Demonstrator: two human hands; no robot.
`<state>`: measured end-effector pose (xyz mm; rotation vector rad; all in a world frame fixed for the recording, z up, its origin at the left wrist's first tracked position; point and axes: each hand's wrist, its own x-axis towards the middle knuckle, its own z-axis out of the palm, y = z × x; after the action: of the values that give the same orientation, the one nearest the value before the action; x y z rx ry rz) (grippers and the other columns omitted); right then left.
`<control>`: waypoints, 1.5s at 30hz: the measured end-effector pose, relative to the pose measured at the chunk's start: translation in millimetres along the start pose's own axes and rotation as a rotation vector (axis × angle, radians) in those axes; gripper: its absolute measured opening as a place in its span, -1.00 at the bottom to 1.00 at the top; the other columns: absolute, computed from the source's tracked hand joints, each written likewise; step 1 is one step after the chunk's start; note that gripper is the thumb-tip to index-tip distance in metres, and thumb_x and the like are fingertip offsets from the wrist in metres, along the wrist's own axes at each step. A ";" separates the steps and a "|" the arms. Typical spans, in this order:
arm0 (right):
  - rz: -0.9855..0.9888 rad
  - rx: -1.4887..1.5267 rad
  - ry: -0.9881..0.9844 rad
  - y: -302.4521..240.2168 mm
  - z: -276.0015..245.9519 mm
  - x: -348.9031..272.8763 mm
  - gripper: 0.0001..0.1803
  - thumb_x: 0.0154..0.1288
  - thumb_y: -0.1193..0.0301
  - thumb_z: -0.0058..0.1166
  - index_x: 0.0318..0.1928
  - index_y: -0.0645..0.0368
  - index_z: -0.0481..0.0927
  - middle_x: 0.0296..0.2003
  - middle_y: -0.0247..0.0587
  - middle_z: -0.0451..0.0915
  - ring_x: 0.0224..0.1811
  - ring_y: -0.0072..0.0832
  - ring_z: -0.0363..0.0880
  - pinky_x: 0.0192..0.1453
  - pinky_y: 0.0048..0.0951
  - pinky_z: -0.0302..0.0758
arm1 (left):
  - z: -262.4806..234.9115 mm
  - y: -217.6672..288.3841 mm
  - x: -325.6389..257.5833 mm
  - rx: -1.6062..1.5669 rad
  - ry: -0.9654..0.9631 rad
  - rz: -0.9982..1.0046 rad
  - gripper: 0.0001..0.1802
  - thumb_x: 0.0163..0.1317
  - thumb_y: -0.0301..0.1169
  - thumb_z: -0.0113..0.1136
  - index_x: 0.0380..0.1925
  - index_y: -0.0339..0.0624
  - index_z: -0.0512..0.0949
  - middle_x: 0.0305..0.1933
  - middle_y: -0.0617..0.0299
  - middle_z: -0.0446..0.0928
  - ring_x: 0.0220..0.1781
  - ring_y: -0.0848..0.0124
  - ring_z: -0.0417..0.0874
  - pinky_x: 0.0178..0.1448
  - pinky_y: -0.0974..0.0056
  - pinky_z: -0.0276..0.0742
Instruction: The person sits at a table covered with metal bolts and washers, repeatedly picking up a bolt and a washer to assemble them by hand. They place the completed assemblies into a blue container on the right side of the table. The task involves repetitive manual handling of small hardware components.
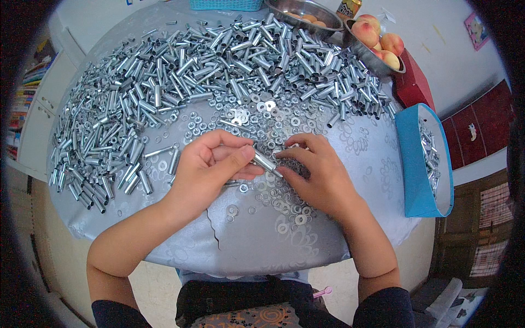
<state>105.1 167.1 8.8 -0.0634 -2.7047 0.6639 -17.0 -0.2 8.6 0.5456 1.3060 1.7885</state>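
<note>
My left hand pinches a shiny silver metal sleeve between thumb and fingers, above the middle of the table. The sleeve slants down to the right. At its lower right end, the thumb and bent fingers of my right hand close about the tip; a small part may be hidden there. Beneath both hands lie loose flat washers and thin rings. Hex nuts are scattered just beyond my left hand. One nut sits below the left fingers.
A big heap of metal sleeves spreads across the far and left table. At right stands a blue box holding more metal parts. Metal bowls with peaches and round brown items stand at the back, near a blue basket.
</note>
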 end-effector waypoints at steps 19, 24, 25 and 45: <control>-0.108 0.063 -0.030 -3.0 0.0 1.6 -0.80 -0.08 0.43 0.17 -0.38 0.21 0.53 -0.39 -0.15 0.45 -0.30 -0.20 0.42 -0.23 -0.26 0.38 | -0.9 -4.2 3.4 0.003 0.019 -0.011 -0.81 0.20 -0.51 0.01 -0.20 -0.38 0.38 -0.27 0.06 0.51 -0.23 0.32 0.60 -0.13 0.34 0.56; -0.115 0.022 -0.068 -5.3 1.6 -0.5 -0.79 -0.11 0.42 0.19 -0.38 0.19 0.54 -0.39 -0.17 0.46 -0.31 -0.22 0.42 -0.24 -0.29 0.38 | -1.6 -5.0 3.4 0.000 0.014 -0.003 -0.79 0.20 -0.51 0.00 -0.18 -0.38 0.36 -0.27 0.06 0.51 -0.23 0.32 0.60 -0.13 0.35 0.55; -0.116 0.021 -0.066 -5.1 1.6 -0.8 -0.78 -0.11 0.42 0.19 -0.38 0.19 0.54 -0.39 -0.18 0.46 -0.32 -0.22 0.42 -0.24 -0.29 0.38 | -1.5 -5.0 3.3 0.003 0.012 -0.002 -0.79 0.20 -0.52 0.00 -0.18 -0.39 0.36 -0.27 0.06 0.51 -0.23 0.32 0.60 -0.13 0.35 0.55; -0.044 0.056 -0.068 -9.4 1.8 -1.2 -0.72 -0.14 0.47 0.24 -0.35 0.26 0.49 -0.31 -0.14 0.45 -0.24 -0.22 0.43 -0.17 -0.36 0.40 | -0.9 -5.1 3.6 0.004 0.016 -0.009 -0.80 0.21 -0.49 0.00 -0.19 -0.37 0.37 -0.29 0.07 0.52 -0.23 0.34 0.60 -0.13 0.35 0.55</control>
<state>105.9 157.8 11.2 0.0328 -2.7417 0.7405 -17.8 2.8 3.1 0.5278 1.3215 1.7859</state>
